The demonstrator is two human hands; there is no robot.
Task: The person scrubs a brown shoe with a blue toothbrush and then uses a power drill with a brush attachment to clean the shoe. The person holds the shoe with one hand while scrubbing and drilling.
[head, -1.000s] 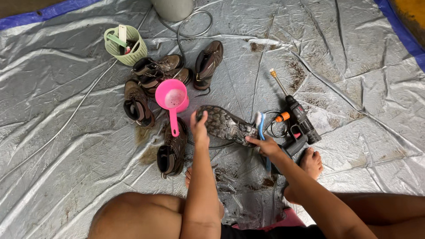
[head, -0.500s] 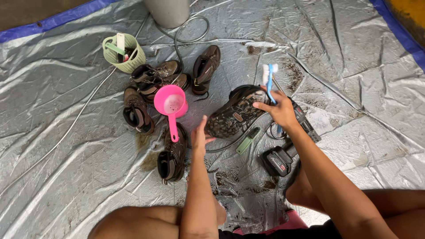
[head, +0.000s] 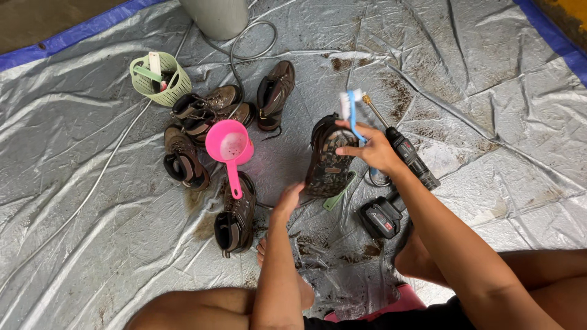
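Person seated at the near edge of a grey tarp [head: 92,256]. Left hand [head: 288,198] grips the heel end of a muddy hiking boot [head: 330,156], held sole-up near the tarp's middle. Right hand [head: 370,146] is closed around a blue-handled brush [head: 350,109], bristles at the boot's toe end. Sole tread is caked brown; scrubbing looks barely begun. Five more brown boots [head: 202,110] lie left of it, uncleaned as far as visible, with a pink scoop [head: 229,146] resting on them. Cordless drill [head: 406,156] lies just right. Green basket [head: 160,78] sits towards the far left corner.
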